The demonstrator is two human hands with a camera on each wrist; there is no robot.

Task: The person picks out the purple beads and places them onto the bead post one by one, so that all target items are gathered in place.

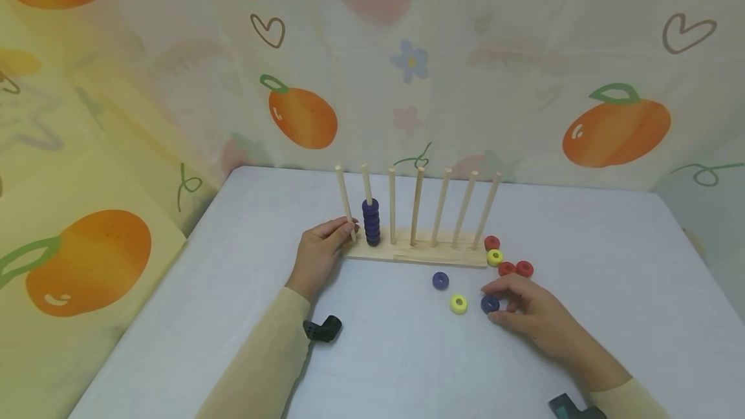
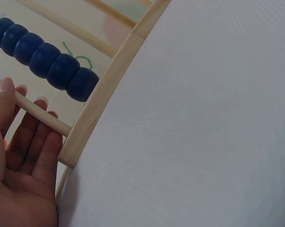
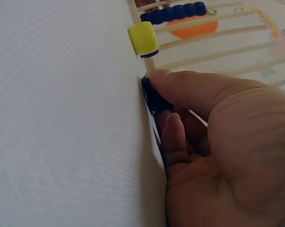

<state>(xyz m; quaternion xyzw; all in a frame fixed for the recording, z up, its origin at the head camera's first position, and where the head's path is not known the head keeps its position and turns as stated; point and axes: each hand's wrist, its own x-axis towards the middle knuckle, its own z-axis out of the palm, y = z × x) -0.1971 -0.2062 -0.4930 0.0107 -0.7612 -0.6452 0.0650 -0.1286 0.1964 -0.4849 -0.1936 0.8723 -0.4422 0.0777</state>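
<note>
A wooden rack (image 1: 439,254) with a row of upright pegs stands on the table. Its second peg from the left carries a stack of dark blue beads (image 1: 371,224). At the rack's left end my left hand (image 1: 317,252) grips the leftmost peg (image 2: 40,113) near its foot, between thumb and fingers. My right hand (image 1: 532,312) pinches a blue bead (image 1: 490,304) by its sides, low at the tabletop. In the right wrist view that bead (image 3: 154,97) is partly covered by the thumb. A yellow bead (image 1: 458,304) and another blue bead (image 1: 440,280) lie to its left.
Right of the rack lie several loose beads: a red bead (image 1: 491,242) and a yellow bead (image 1: 495,258), then two touching red beads (image 1: 525,268) just beyond my right hand. A white cloth covers the table (image 1: 396,354). Behind it hangs a fruit-print curtain (image 1: 361,102).
</note>
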